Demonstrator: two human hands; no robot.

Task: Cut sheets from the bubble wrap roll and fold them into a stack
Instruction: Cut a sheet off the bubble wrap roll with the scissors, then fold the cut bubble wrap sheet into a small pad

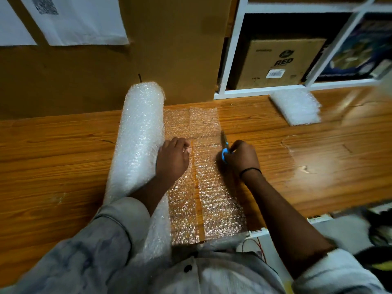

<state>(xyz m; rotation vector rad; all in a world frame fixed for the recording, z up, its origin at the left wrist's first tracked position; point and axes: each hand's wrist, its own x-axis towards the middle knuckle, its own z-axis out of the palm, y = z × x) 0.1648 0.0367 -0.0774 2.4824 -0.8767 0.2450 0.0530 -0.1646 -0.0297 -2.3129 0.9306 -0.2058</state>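
The left hand (pixel 172 159) presses curled fingers (pixel 184 145) onto the unrolled sheet (pixel 214 187) beside the roll (pixel 140 134); the right hand (pixel 242 158) grips blue scissors (pixel 224 147) at the sheet's right edge.

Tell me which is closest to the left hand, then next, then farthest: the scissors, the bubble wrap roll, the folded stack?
1. Bubble wrap roll, right beside the left hand, on its left.
2. Scissors, held in the right hand, across the unrolled sheet.
3. Folded stack, far off to the right, near the shelf.
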